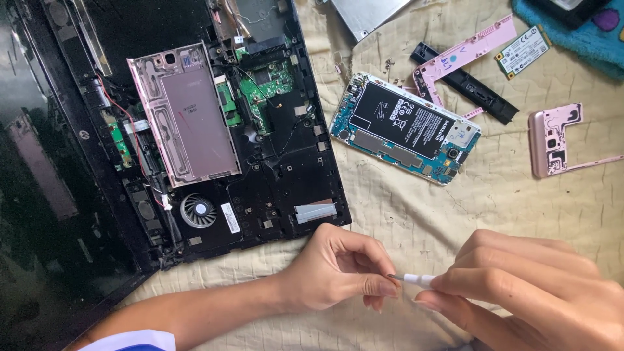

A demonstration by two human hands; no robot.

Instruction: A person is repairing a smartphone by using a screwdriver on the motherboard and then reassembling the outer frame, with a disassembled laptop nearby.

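While a thin white plastic tool with a dark metal tip is held low over the wrinkled cream cloth, its tip is pinched between the thumb and forefinger of the left hand, and its white shaft is gripped in the curled fingers of the right hand. The tool is thus bridged between the two hands, which are set just apart from each other.

Places are given from the opened smartphone with a black battery and exposed blue circuit board. The tool and both hands are found below it, well apart from it. To its left, a dismantled black laptop base is laid, with a pink metal phone back panel rested on its internals and a round grey fan seen lower down. To the phone's right, an L-shaped pink frame fragment is placed. Above and right of it, a black plastic strip, a pink frame piece and a small white circuit card are gathered.
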